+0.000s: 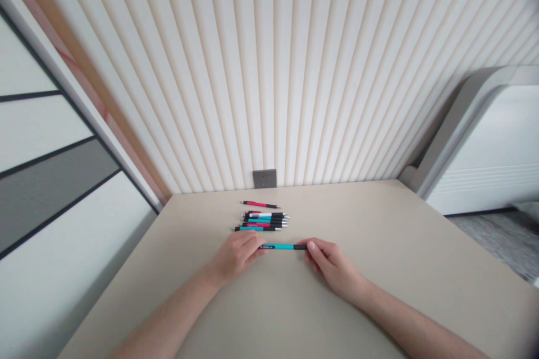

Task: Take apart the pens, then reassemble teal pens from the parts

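A turquoise pen (283, 247) with a black grip lies level between my two hands. My left hand (240, 252) pinches its left end, which the fingers partly cover. At the black grip end, my right hand (330, 262) is closed with thumb and fingers, hiding the tip. Just beyond my left hand is a pile of several pens (264, 220) in turquoise, pink-red and white, with black grips. Another pink-red pen (259, 204) lies apart, behind the pile.
The pens rest on a beige table (357, 219). A white ribbed wall (286, 67) with a dark socket (265, 178) rises at its back edge. White and grey panelling (63, 140) stands at left, a pale grey headboard-like panel (492, 140) at right.
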### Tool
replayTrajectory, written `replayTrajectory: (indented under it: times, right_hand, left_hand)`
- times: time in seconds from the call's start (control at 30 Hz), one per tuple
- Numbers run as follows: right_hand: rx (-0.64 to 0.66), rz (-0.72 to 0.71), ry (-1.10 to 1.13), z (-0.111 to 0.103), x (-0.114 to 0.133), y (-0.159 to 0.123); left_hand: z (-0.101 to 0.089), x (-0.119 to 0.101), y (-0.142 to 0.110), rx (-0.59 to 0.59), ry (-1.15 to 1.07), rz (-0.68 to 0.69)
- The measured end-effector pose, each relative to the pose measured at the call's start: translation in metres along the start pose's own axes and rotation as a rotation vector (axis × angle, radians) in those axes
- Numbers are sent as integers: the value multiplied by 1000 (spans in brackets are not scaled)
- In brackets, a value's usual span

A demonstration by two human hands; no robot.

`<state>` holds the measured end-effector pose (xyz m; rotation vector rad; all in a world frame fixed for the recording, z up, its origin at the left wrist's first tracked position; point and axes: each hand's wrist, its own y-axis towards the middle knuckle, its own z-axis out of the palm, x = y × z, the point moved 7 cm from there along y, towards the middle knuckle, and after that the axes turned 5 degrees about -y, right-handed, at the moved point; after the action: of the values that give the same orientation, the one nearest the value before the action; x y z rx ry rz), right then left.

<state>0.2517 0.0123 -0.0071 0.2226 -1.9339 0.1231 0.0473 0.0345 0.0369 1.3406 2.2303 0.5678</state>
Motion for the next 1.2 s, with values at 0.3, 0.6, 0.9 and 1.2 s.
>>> replayTrajectory:
  times: [0.3, 0.6, 0.9, 1.2]
  right_hand:
    - [15, -60, -63, 0, 6, -1]
    - [-2, -77, -121, -1, 10, -2]
    - [-18, -117, -155, -2, 13, -1]
    - [-19, -149, -213, -2, 19, -2]
  left_hand:
    - [1, 0, 1, 8, 3, 0]
    - [0, -1, 1, 14, 7, 2]
    - [3, -2, 1, 40, -5, 36]
    - [3, -4, 3, 42, 1, 49]
